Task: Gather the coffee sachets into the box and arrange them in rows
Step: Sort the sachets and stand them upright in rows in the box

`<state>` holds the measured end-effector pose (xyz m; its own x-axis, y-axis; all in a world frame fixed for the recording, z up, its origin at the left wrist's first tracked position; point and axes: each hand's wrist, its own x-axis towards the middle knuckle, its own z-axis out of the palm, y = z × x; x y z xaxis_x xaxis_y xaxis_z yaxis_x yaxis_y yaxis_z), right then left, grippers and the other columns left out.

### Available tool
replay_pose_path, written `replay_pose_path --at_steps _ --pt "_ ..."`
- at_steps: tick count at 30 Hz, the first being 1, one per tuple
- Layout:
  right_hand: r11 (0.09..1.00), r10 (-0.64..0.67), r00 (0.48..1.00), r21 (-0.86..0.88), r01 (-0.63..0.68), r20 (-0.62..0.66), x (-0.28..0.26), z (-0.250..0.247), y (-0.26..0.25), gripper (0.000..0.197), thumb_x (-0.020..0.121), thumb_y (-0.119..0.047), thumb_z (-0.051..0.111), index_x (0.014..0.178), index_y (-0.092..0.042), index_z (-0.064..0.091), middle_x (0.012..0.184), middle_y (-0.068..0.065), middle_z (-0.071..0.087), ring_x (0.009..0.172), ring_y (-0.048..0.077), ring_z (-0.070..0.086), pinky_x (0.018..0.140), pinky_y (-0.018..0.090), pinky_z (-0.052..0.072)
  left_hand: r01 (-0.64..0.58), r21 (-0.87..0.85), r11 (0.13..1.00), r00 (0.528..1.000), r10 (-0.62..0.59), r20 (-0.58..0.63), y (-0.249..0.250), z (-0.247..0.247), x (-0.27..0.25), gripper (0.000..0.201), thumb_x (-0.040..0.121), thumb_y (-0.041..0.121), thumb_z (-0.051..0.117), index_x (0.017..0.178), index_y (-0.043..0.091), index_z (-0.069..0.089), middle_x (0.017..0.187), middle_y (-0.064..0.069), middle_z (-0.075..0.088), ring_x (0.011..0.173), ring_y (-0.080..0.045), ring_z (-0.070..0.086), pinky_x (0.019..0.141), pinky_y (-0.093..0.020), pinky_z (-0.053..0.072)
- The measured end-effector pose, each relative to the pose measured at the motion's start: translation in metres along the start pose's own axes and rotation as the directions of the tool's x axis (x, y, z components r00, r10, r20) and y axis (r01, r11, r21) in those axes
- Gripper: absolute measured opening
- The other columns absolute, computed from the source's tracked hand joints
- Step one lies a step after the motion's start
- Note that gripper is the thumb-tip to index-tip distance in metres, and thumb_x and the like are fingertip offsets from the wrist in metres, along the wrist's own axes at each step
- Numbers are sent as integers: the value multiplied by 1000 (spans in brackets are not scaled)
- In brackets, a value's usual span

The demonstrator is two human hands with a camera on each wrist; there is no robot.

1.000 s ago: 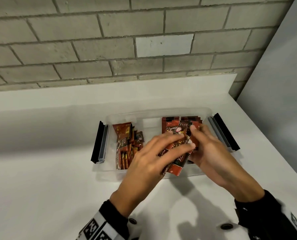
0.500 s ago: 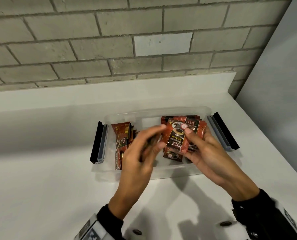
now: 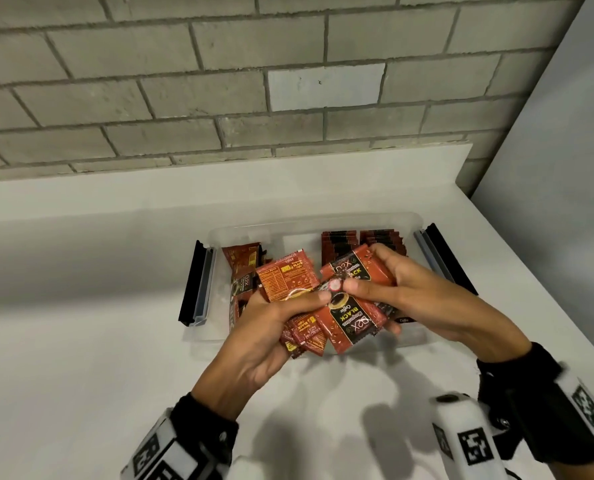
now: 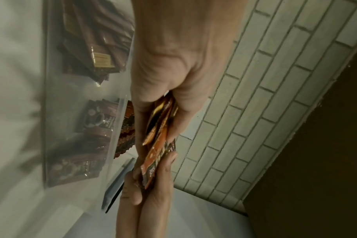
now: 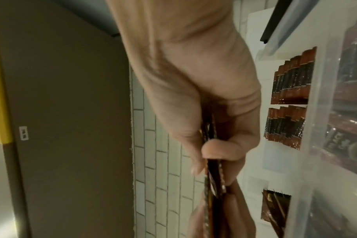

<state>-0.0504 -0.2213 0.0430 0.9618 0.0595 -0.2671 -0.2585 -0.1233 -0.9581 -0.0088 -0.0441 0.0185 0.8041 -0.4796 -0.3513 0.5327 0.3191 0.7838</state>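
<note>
Clear box [image 3: 198,336] on white counter [image 3: 81,341], brick wall [image 3: 184,98] behind. Both hands over box: left hand [image 3: 254,344] clutching fanned coffee sachets [image 3: 288,278], right hand [image 3: 423,299] pinching sachet bundle [image 3: 351,320]. Hands hide box middle. R wrist view: neat sachet rows [image 5: 291,80] inside.

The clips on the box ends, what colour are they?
Black, over a translucent grey hinge piece; the clips show best in the head view.

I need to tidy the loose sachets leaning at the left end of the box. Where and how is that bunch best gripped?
Probably by the upper edges of the loose sachets, coming straight down from above. They lean against the left end wall of the box, tops free, while walls block the sides. Pinch across their flat faces. Both hands are now full: left hand, right hand.
</note>
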Motion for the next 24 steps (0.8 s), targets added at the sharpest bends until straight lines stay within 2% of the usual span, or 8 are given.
replay_pose_path --at_steps 3,7,9,11,13,17,21,24 --pt "996 -37 989 71 48 -144 5 2 6 41 84 -35 59 118 -14 48 88 3 68 63 9 63 40 23 43 -46 -67 997 997 41 -71 0 0 2 32 67 -6 70 95 10 65 89 -13 74 77 -29 72 67 -42 58" --pt "881 19 954 457 126 -300 4 1 13 29 92 -22 53 120 -14 51 98 6 68 68 11 68 48 24 52 -205 -167 964 965 172 -196 1 -1 4 32 67 1 71 95 14 63 86 -7 74 76 -23 73 68 -40 57" --pt "792 62 965 601 108 -255 -2 2 15 22 89 -19 54 111 -14 57 85 2 70 66 10 69 48 24 54 -268 -216 939 946 214 -244 1 0 7 36 65 4 71 99 15 63 90 -7 74 78 -20 73 72 -38 58" --pt "744 69 982 664 67 -176 -7 7 17 24 84 -19 55 106 -10 59 71 0 70 61 11 68 47 24 54 -328 -257 909 922 249 -297 0 2 10 32 71 2 69 99 17 63 87 -3 74 75 -15 72 64 -30 60" --pt "721 77 992 692 15 -102 -10 14 21 28 81 -17 57 107 -6 58 69 3 70 60 12 67 48 26 54 -374 -281 884 902 275 -334 -1 7 12 31 78 -1 66 103 17 63 89 -3 74 78 -14 72 63 -28 59" --pt "732 104 993 680 -42 -51 -8 28 24 23 79 -16 60 100 -5 59 68 3 69 59 12 66 55 29 57 -357 -275 893 919 283 -276 -8 18 11 27 80 -1 65 100 18 63 97 -7 73 87 -20 71 80 -39 57" --pt "768 83 983 639 43 -165 3 23 14 23 79 -19 62 101 -10 63 91 7 71 78 17 67 58 27 56 -272 -230 934 953 228 -201 -14 25 7 32 74 -2 67 104 11 65 99 -12 73 89 -26 70 74 -38 59" --pt "763 101 970 643 66 -219 8 22 11 20 86 -20 61 104 -12 61 95 5 69 80 15 65 60 26 54 -202 -182 962 972 175 -155 -15 27 6 35 77 -7 66 110 5 64 102 -14 73 94 -29 70 74 -39 58"
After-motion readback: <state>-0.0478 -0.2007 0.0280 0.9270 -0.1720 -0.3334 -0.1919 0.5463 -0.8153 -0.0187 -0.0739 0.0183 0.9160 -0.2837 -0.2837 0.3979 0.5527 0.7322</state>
